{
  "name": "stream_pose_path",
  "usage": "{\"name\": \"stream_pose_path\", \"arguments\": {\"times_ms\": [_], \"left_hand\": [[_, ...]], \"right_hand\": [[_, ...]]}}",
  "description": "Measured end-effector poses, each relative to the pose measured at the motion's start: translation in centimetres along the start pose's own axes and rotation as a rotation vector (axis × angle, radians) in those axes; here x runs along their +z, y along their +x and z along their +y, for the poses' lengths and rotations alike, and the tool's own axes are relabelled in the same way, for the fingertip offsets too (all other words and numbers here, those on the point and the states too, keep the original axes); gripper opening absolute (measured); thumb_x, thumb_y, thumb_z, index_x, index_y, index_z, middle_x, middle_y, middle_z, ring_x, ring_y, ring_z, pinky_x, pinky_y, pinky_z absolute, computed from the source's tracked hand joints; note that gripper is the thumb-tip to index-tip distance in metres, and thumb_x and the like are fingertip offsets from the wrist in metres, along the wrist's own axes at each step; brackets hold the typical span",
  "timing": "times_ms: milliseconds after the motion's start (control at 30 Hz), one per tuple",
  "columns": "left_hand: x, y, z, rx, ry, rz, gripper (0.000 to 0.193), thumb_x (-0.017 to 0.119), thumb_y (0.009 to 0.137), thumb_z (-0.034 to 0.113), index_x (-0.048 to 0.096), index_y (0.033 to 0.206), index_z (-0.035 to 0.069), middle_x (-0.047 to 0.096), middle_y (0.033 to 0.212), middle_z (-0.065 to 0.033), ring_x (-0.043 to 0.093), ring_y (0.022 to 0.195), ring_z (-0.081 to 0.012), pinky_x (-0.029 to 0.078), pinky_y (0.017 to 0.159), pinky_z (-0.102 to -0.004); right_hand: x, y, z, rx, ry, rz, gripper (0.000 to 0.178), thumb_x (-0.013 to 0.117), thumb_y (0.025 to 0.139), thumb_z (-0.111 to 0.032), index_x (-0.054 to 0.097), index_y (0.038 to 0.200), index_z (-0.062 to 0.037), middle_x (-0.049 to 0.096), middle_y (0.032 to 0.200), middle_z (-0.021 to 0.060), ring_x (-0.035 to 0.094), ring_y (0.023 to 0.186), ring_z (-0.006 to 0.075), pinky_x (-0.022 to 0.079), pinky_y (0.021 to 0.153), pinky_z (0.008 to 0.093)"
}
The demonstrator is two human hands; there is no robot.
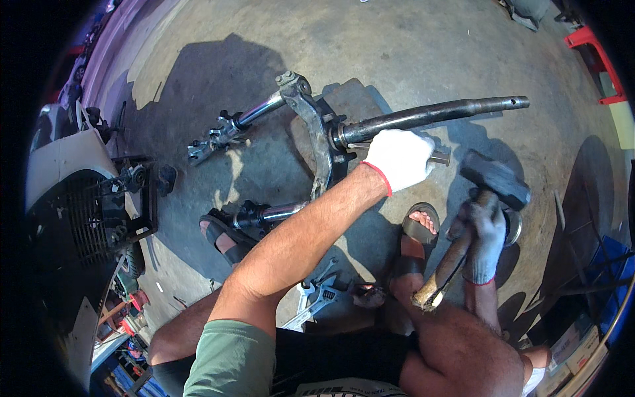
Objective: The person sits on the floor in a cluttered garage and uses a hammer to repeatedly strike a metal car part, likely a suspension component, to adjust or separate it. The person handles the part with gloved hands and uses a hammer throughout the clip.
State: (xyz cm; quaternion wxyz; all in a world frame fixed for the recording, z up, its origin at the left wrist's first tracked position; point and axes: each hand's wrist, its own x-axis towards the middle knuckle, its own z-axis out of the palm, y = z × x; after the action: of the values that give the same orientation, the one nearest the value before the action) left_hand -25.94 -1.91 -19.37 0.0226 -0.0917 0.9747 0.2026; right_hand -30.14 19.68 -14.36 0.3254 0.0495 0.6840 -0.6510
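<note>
My left hand (400, 161), in a white glove with a red cuff edge, is closed round a short steel chisel or punch (441, 157). The tool's butt end sticks out to the right, and its other end points at the collar of a fork-like metal assembly (307, 116). Whether its tip touches there I cannot tell. From that collar a long dark steel shaft (436, 116) runs right, just beyond my hand. Two chrome legs (261, 109) extend left. My right hand (485, 231), in a greyed glove, grips the wooden handle of a sledgehammer (496, 180), its head right of the chisel.
Flat dark blocks (357, 99) lie under the assembly on the concrete floor. My sandalled feet (421, 225) stand either side of it. Metal hand tools (321, 294) lie between my legs. A vehicle front (86, 212) is at left, a red plastic stool (600, 63) at far right.
</note>
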Motion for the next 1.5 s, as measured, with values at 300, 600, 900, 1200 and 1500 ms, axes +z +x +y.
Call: {"name": "stream_pose_path", "arguments": {"times_ms": [300,600,900,1200,1500], "left_hand": [[0.0,0.1,-0.1,-0.014,-0.037,0.006,0.024,0.066,0.086,0.031,0.073,0.09,0.008,0.07,0.074,-0.0145,0.07,0.07,-0.0325,0.055,0.062,-0.0441],[-0.3,0.1,-0.4,-0.022,-0.044,0.046,0.022,0.062,0.087,0.028,0.073,0.093,0.009,0.071,0.077,-0.0146,0.071,0.072,-0.0337,0.056,0.063,-0.0457],[-0.4,0.2,-0.7,-0.035,-0.058,0.076,0.025,0.065,0.086,0.032,0.072,0.091,0.008,0.069,0.074,-0.0153,0.069,0.07,-0.0344,0.055,0.063,-0.0457],[-2.3,0.4,0.1,-0.019,-0.068,0.301,0.024,0.067,0.086,0.03,0.067,0.087,0.006,0.065,0.066,-0.0142,0.068,0.062,-0.0324,0.054,0.058,-0.0413],[-3.4,5.0,-2.6,-0.446,-0.129,0.412,0.031,0.065,0.09,0.035,0.066,0.093,0.004,0.069,0.08,-0.0186,0.07,0.08,-0.0366,0.054,0.071,-0.0459]], "right_hand": [[-1.2,0.5,0.0,-0.043,-0.012,0.068,0.021,0.062,0.09,-0.018,0.055,0.101,-0.0011,0.059,0.075,0.0072,0.058,0.053,0.0164,0.049,0.045,0.0282],[0.1,0.8,-0.6,-0.009,-0.046,-0.047,0.027,0.063,0.089,-0.013,0.058,0.111,0.002,0.063,0.086,0.0078,0.06,0.062,0.015,0.051,0.054,0.0283],[-0.8,0.7,0.6,0.005,-0.116,-0.033,0.019,0.061,0.09,-0.01,0.059,0.105,0.0007,0.063,0.084,0.0061,0.059,0.064,0.0135,0.05,0.057,0.0266],[-1.2,1.6,1.5,0.04,0.004,-0.012,0.028,0.063,0.089,-0.015,0.057,0.11,0.0025,0.059,0.075,0.0071,0.057,0.052,0.0165,0.049,0.047,0.0293],[-0.2,0.7,1.7,0.097,0.045,-0.082,0.027,0.06,0.088,-0.013,0.055,0.107,0.0048,0.062,0.077,0.0099,0.061,0.054,0.0175,0.052,0.048,0.0282]]}}
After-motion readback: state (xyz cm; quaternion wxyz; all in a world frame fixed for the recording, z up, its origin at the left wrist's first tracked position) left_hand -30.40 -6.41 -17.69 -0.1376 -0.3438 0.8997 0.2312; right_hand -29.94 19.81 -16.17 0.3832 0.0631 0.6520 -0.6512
